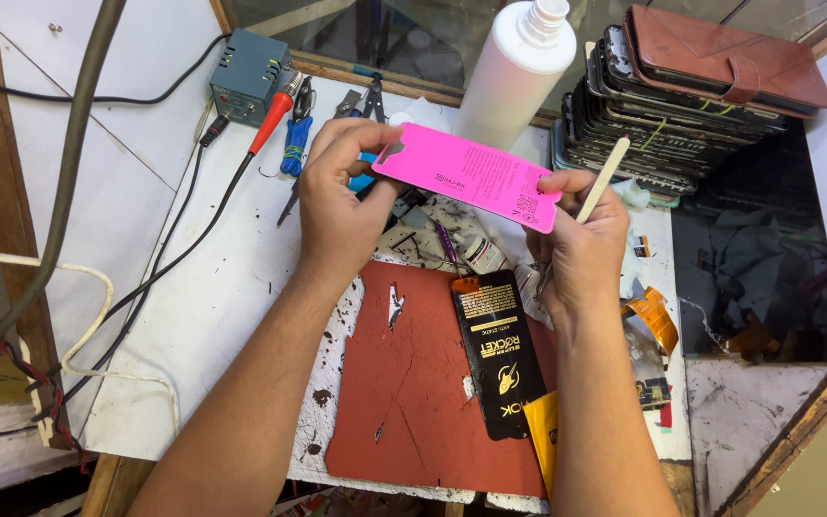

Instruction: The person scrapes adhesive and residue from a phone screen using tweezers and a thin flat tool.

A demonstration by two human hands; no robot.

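Holding one pink card sleeve (471,176) between them, both hands keep it in the air above the worktop (232,287), its long side running from upper left down to lower right. The left hand (337,206) pinches the notched upper-left end between thumb and fingertips. The right hand (581,239) grips the lower-right corner and also traps one pale flat stick (603,179) against its fingers, so both hands are closed on something.

The sleeve looks thin, flat and light, probably card or stiff plastic: it should flex if squeezed at the middle and crease if bent hard, so the short ends, where it is now held, seem the safest places to grip. Its glossy face may be a little slippery.

Below lies one red mat (413,383), cracked and chipped at the edges, with one black anti-static packet (496,354) lying on it. One white bottle (514,72) stands behind the sleeve. To its right rises one stack of phone cases (662,129), too many to count, topped by one brown wallet case (725,53). At the back left sit one small blue-grey box (246,77) and one red-handled probe (270,120), just beside one blue-handled tool (296,134).
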